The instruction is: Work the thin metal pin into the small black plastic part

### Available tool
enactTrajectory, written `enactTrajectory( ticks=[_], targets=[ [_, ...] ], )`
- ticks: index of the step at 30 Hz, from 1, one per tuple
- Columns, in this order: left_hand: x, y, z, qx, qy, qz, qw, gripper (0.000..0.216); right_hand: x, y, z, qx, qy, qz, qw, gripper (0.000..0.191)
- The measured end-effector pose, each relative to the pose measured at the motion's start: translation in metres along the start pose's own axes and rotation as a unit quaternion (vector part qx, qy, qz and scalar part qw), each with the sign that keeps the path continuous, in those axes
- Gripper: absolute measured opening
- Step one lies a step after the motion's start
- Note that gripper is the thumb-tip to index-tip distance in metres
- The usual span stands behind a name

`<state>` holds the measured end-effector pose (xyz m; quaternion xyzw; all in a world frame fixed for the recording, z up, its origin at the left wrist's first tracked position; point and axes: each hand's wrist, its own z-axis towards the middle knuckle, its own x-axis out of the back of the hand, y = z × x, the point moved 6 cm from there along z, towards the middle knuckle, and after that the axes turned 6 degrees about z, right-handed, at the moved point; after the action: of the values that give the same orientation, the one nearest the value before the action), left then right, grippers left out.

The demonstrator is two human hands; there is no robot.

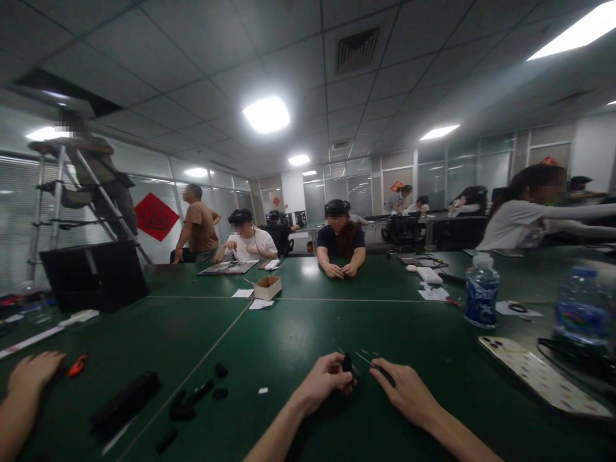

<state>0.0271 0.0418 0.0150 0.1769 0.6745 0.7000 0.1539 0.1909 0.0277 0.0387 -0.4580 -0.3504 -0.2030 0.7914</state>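
Holds small black part (347, 366) in left hand (328, 378), above green table (289, 337). In right hand (403, 386), grips thin tool (384, 375), pointing it closely toward part. Has also loose black pieces (181, 409) on table, to left.

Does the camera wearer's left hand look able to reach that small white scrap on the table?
Probably yes: the white scrap lies near the left forearm, with nothing visibly between, though the left hand holds a small black piece and may have to put it down first.
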Motion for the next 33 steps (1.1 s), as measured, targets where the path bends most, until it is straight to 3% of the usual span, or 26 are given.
enactTrajectory(
  ticks=[9,33],
  targets=[
    [0.008,-0.005,0.006,-0.003,0.067,-0.061,0.996,0.043,0.003,-0.019,-0.007,0.048,-0.043,-0.006,0.998,0.031],
    [0.008,-0.005,0.005,-0.037,0.05,-0.033,0.998,0.037,0.0,-0.017,-0.007,0.062,-0.042,-0.038,0.996,0.032]
  ],
)
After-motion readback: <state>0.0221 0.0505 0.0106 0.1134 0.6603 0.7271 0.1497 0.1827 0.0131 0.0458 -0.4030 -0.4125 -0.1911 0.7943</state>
